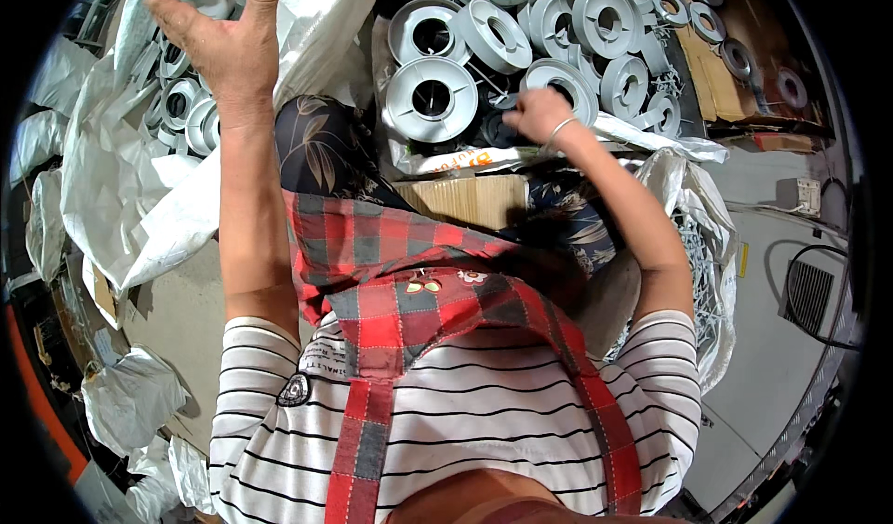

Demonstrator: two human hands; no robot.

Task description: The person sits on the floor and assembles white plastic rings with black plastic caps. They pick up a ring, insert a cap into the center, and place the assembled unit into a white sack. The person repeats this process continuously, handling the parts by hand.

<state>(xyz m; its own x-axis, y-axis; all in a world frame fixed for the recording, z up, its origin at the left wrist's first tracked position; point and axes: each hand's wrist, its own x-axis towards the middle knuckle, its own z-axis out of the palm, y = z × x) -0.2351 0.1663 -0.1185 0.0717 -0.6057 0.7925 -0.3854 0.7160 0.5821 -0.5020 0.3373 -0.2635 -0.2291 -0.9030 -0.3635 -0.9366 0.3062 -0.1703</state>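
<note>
Bright, even light; fisheye bending, dark vignette and blur at rim.

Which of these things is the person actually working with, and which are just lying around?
In use:
- left hand, open above the white sack holding grey rings
- right hand, reaching into the pile of grey plastic spools

Lying about:
- cardboard sheets
- crumpled white bags on the floor
- wall socket
</note>
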